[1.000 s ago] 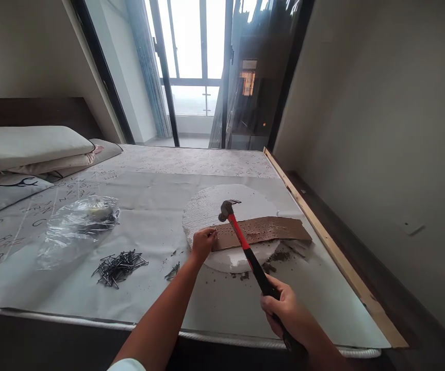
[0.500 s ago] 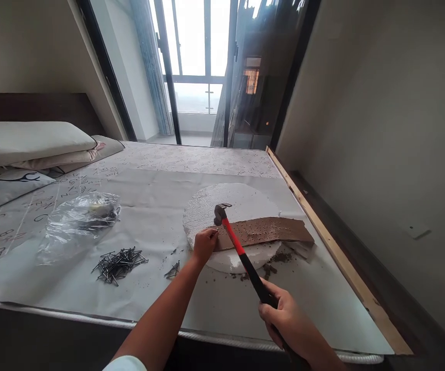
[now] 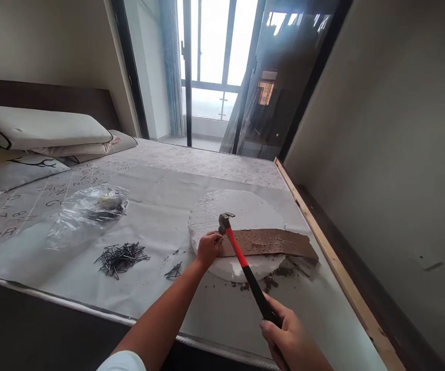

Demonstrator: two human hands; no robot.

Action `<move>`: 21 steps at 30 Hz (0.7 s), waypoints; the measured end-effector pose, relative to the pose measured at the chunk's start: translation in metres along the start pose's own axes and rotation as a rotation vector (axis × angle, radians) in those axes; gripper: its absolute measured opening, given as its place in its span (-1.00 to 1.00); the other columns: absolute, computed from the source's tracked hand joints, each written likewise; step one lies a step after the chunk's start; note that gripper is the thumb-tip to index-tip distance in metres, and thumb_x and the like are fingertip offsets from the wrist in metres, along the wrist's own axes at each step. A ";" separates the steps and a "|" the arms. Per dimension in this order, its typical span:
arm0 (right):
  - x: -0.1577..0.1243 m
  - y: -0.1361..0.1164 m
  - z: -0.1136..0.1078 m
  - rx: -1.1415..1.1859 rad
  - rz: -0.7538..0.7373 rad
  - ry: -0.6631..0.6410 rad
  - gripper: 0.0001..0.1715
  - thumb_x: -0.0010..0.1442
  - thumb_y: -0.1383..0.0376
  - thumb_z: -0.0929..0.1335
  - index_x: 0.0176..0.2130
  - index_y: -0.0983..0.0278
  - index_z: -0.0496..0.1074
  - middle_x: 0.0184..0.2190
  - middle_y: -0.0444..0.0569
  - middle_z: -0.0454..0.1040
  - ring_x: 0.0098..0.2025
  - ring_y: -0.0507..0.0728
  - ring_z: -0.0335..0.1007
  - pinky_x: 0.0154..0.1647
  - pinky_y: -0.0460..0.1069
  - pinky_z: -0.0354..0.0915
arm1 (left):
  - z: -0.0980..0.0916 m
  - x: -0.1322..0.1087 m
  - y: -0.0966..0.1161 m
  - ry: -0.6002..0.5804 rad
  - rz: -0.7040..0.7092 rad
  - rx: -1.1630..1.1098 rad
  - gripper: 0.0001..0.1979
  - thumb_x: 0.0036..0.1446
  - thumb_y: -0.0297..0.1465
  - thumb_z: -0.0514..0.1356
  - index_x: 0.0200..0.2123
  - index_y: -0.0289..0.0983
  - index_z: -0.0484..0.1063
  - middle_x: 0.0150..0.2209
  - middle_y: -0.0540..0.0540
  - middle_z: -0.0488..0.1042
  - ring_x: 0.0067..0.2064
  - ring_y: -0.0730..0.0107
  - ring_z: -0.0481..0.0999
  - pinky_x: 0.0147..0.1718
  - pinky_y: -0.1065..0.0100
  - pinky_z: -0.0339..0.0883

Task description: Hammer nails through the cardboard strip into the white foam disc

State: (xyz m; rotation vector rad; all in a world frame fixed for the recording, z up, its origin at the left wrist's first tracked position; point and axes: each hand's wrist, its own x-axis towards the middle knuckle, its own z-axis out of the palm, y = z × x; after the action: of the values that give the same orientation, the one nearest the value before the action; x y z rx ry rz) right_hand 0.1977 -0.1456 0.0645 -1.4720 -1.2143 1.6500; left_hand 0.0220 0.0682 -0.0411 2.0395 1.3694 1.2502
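Observation:
My right hand [image 3: 282, 327] is wrapped around the black grip of a claw hammer [image 3: 241, 252] with a red neck. Its steel head is just above the fingertips of my left hand [image 3: 209, 247]. Those fingers pinch what looks like a nail, mostly hidden, at the left end of a brown board [image 3: 263, 242]. Many small nail heads or holes dot the board, which lies across a round white foam disc [image 3: 233, 203]. To the left of my forearm are a heap of nails [image 3: 121, 257] and a smaller cluster of nails [image 3: 174, 271].
A clear plastic bag [image 3: 86, 211] with dark contents lies on the grey sheet [image 3: 156, 206] covering the mattress. Brown crumbs [image 3: 270, 282] are scattered by the disc. A wooden rail [image 3: 323, 242] runs along the right edge. Pillows [image 3: 44, 126] are stacked at left.
The view has tilted and shifted slightly, so the scene sits a little differently. Both hands keep their holds, and the hammer head remains close above my left fingertips.

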 end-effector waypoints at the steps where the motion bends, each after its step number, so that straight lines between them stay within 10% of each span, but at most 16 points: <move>1: 0.000 0.001 -0.001 -0.008 -0.009 0.006 -0.13 0.03 0.18 0.21 0.24 0.52 -0.03 -0.82 -0.40 -0.05 -0.81 -0.08 -0.15 -0.79 -0.17 -0.13 | 0.000 0.000 0.000 -0.001 0.004 0.000 -0.82 0.09 -0.48 0.11 -0.51 -0.29 0.47 -0.48 -0.06 0.45 -0.40 0.45 0.41 -0.39 0.44 0.25; 21: 0.004 0.007 0.011 -0.001 -0.008 0.104 -0.10 -0.03 0.17 0.24 0.23 0.49 0.03 -0.82 -0.36 0.00 -0.81 -0.07 -0.15 -0.80 -0.16 -0.16 | 0.001 -0.003 -0.005 -0.087 0.006 0.180 -0.83 0.06 -0.49 0.13 -0.47 -0.29 0.52 -0.41 -0.08 0.48 -0.37 0.42 0.44 -0.35 0.41 0.27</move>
State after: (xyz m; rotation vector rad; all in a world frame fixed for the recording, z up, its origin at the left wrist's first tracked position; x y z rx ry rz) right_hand 0.1877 -0.1478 0.0559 -1.5316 -1.1632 1.5478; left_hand 0.0198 0.0678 -0.0469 2.1906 1.4828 1.0610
